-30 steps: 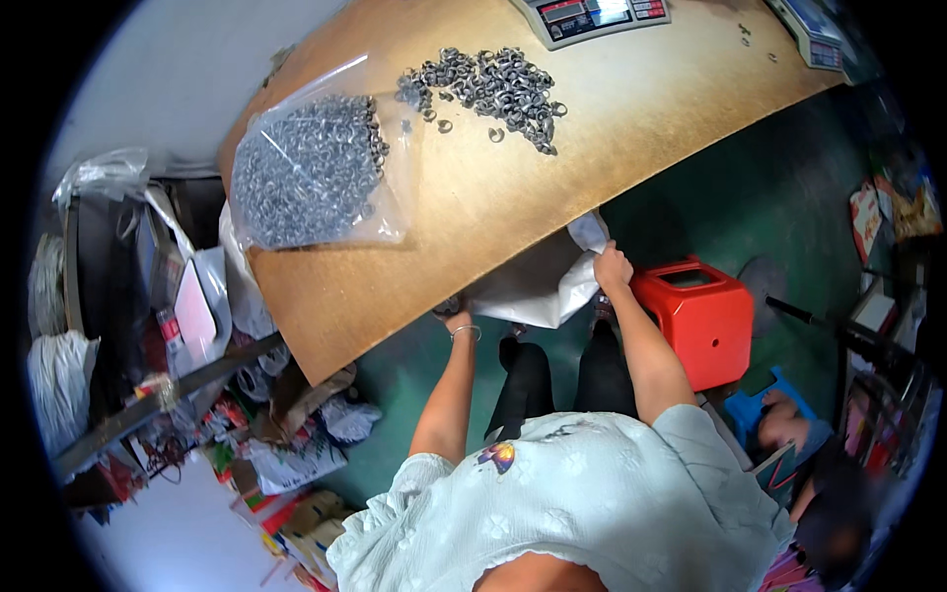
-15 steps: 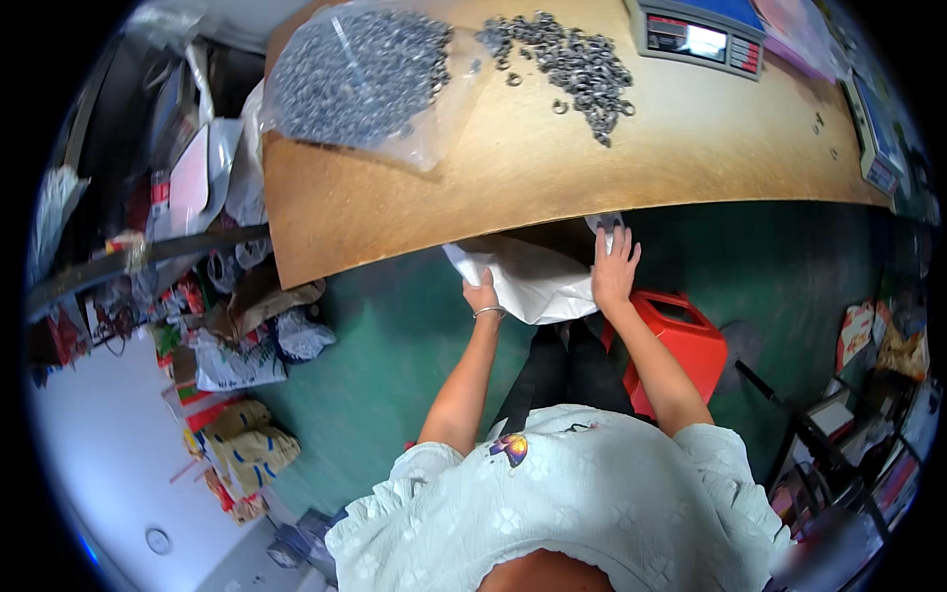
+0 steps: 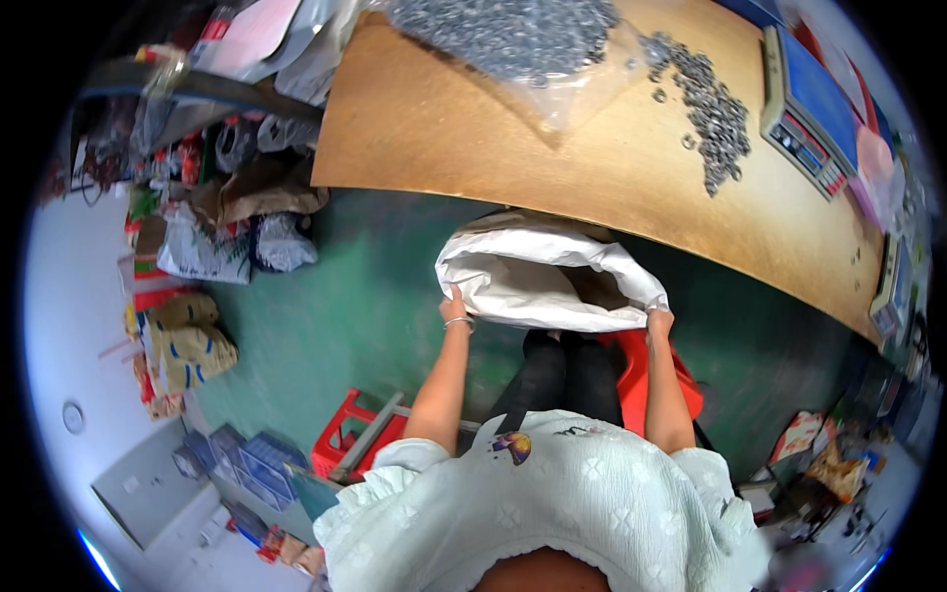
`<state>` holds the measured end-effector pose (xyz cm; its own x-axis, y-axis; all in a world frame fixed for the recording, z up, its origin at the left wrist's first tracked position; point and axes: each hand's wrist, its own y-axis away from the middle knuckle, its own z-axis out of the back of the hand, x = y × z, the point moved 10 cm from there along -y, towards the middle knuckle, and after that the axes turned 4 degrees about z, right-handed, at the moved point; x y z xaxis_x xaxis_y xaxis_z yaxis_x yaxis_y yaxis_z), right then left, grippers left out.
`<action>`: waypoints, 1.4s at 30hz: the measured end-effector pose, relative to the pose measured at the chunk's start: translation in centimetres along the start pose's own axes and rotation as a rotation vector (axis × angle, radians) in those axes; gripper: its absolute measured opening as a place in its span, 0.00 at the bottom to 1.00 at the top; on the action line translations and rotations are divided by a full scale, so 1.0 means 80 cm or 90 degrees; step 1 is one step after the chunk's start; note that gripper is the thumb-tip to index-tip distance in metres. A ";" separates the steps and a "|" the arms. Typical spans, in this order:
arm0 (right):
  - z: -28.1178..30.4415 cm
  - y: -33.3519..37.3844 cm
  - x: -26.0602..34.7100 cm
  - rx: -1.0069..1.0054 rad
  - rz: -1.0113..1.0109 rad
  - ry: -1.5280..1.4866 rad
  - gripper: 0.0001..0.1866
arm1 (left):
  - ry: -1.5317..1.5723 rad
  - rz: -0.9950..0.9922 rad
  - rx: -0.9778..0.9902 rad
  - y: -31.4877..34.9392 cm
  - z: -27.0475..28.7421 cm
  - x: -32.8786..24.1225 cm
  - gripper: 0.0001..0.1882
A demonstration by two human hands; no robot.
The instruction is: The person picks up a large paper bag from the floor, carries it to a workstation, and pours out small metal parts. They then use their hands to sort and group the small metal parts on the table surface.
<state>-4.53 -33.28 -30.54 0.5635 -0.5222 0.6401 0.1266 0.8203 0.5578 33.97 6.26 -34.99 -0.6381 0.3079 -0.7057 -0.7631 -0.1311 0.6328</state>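
fingers of your left hand [image 3: 455, 309] close on the rim of a white sack [image 3: 557, 318] at its left end, and those of your right hand [image 3: 660, 321] grip the rim at its right end; how far they wrap inside is hidden. the sack's mouth gapes wide between your hands, just beside the near edge of the brown tabletop [image 3: 424, 128] and in front of your legs [image 3: 564, 380]. on the tabletop, a clear plastic bag [image 3: 580, 99] full of small grey rings [image 3: 503, 35] lies left of a loose pile of similar rings [image 3: 720, 120], with a blue-topped digital scale [image 3: 814, 99] farther right.
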 end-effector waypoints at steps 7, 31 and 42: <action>-0.045 0.030 0.008 0.367 0.153 0.156 0.14 | -0.882 -0.600 0.113 0.175 -0.103 -0.231 0.46; -0.156 0.089 0.086 0.333 -0.317 -0.559 0.19 | 0.340 0.197 0.296 0.052 -0.042 -0.082 0.30; -0.074 0.102 0.179 0.171 0.525 0.659 0.38 | 0.301 0.226 0.468 0.015 -0.086 -0.111 0.26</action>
<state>9.40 -32.72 -19.91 0.7647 0.6078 0.2139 -0.6394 0.6747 0.3687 38.04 -3.15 -30.16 -0.9194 -0.0711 -0.3867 -0.3627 0.5336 0.7640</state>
